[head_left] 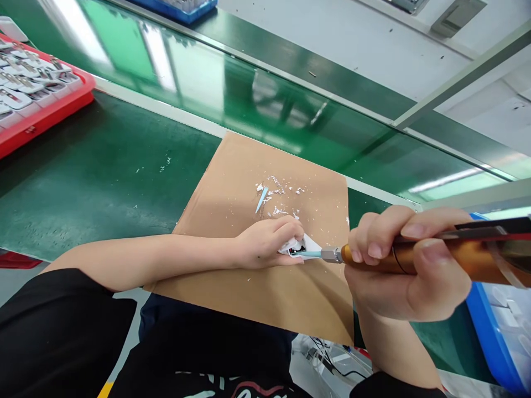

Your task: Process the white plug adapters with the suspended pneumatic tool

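My left hand [271, 242] is closed around a small white plastic housing [311, 246] above the cardboard. Dark and metallic parts show inside it, though my fingers hide much of it. My right hand [409, 262] grips an orange power tool [477, 257] with a lever along its top. From the tool's hexagonal metal collar [331, 255], a thin light blue tip [311, 254] reaches into the opening of the housing. A loose light blue strip [261, 199] lies on the brown cardboard sheet [257, 287], among white shavings [280, 211].
A red tray [45, 119] of white parts with metal pieces stands on the green bench [124, 182] at left. At right is a blue bin [489, 337] holding white parts. Another blue tray [174, 10] sits on the raised ledge behind. Cables [327, 359] hang below the cardboard's front edge.
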`<action>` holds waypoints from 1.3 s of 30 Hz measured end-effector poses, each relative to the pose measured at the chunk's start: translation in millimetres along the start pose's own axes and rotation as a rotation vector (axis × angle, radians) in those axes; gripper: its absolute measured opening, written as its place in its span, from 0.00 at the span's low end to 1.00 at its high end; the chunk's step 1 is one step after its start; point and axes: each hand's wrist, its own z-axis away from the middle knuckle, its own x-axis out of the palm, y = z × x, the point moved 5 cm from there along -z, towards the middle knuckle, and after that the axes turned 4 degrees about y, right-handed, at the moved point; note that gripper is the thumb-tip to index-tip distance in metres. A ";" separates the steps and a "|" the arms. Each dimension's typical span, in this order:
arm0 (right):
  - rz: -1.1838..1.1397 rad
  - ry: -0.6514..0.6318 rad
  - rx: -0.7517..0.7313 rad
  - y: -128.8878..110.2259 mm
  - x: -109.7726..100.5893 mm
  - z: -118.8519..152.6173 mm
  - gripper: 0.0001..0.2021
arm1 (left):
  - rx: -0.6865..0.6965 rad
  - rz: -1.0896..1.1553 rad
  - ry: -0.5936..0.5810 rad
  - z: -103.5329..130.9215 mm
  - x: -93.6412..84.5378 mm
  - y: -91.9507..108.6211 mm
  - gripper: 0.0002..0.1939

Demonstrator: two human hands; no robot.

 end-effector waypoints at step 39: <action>0.001 0.024 -0.029 1.2 3.4 -3.9 0.04 | -0.050 0.034 0.032 2.8 -2.4 0.1 0.15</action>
